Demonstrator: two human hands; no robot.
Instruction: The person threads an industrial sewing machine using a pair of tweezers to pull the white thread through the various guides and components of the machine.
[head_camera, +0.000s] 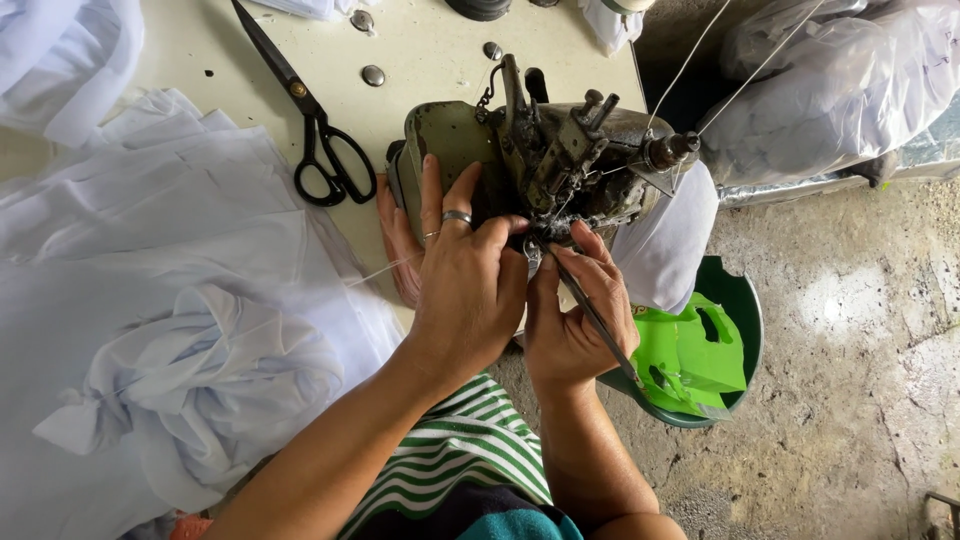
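Observation:
A worn, greenish sewing machine (545, 150) stands at the right edge of a pale table (420, 40). Both hands meet at its front. My left hand (462, 280), with rings on two fingers, rests on the machine's cover, its fingertips pinched together near the needle area. My right hand (575, 310) holds long metal tweezers (600, 325), their tip pointing up into the mechanism beside the left fingertips. Thin threads (690, 60) run from the machine's top toward the upper right. What the left fingertips pinch is too small to make out.
Heaps of white cloth (170, 300) cover the table's left half. Black scissors (315, 120) lie behind the hands. A green bin (740, 300) with a bright green bag stands on the concrete floor at right. Plastic-wrapped bundles (840, 80) sit at top right.

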